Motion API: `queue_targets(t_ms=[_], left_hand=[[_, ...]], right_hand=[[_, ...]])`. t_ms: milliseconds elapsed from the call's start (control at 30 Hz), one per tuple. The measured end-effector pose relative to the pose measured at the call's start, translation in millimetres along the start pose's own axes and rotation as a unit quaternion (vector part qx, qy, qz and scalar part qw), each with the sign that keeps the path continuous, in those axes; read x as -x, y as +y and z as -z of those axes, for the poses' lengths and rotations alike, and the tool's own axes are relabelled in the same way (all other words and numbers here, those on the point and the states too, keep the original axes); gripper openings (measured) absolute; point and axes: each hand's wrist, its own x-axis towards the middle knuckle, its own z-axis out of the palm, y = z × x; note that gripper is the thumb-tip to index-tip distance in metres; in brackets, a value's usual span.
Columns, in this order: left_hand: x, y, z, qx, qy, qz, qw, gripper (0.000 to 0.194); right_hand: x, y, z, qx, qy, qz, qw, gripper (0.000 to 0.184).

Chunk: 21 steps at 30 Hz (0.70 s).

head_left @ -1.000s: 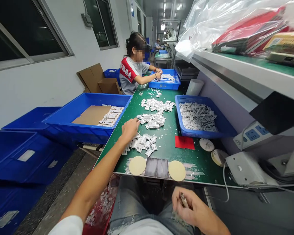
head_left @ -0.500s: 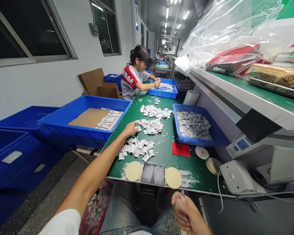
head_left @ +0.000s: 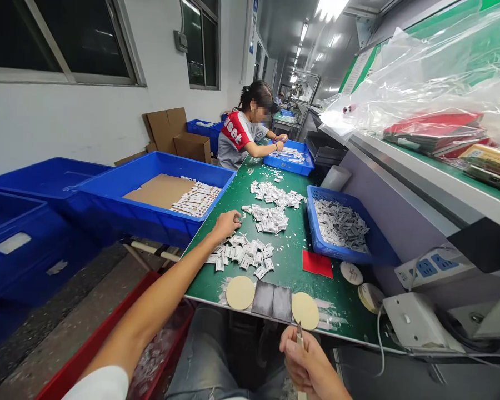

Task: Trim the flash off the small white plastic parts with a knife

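Observation:
My left hand (head_left: pixel 228 224) is over the left edge of the green table, its fingertips pinched on a small white plastic piece that is mostly hidden. Close beside it lie a near pile of white plastic pieces (head_left: pixel 246 253) and a middle pile (head_left: pixel 270 219). In front of my body, just below the table's front edge, my right hand (head_left: pixel 303 360) grips a craft knife (head_left: pixel 300 335) with its blade pointing up. Two round cream-coloured discs (head_left: pixel 240 293) and two dark grey rectangular pads (head_left: pixel 272 300) lie in a row along the front edge.
A blue basket of white pieces (head_left: pixel 340 225) stands at the right, behind a red square (head_left: pixel 317 264). Left of the table is a large blue bin (head_left: pixel 150 214). A co-worker (head_left: pixel 244 130) sits farther along, hands over a blue tray (head_left: pixel 289 166). A shelf (head_left: pixel 420 172) overhangs the right.
The view has turned, shifting the table slightly right and down. My left hand has drawn back a little from the middle pile. My right hand still holds the knife, now nearer the right disc.

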Motion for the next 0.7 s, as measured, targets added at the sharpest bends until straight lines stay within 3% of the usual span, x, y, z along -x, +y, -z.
queue_targets(t_ms=[100,267,367,533,633,700], left_hand=[[3,-4,10.2,0.015,-0.011,-0.007,1.0,0.033],[15,-12,34.9,0.06,-0.086,-0.036,0.994,0.03],[21,-12,46.1,0.107,-0.104,-0.029,0.988,0.029],[44,7,60.2,0.24,-0.028,-0.009,0.97,0.025],[88,30,60.5,0.351,0.048,-0.005,0.935,0.023],[129,49,53.6,0.428,0.069,0.004,0.901,0.03]], right_hand=[[-4,-1,-6,0.014,0.001,0.006,1.0,0.041],[-7,1,-9,0.022,0.015,-0.004,1.0,0.047],[-8,1,-9,0.024,0.025,-0.011,0.999,0.048],[-11,1,-9,0.024,0.025,-0.007,0.999,0.046],[-12,-5,-11,0.033,0.053,0.033,0.997,0.048],[-10,-14,-17,0.107,0.093,0.096,0.985,0.046]])
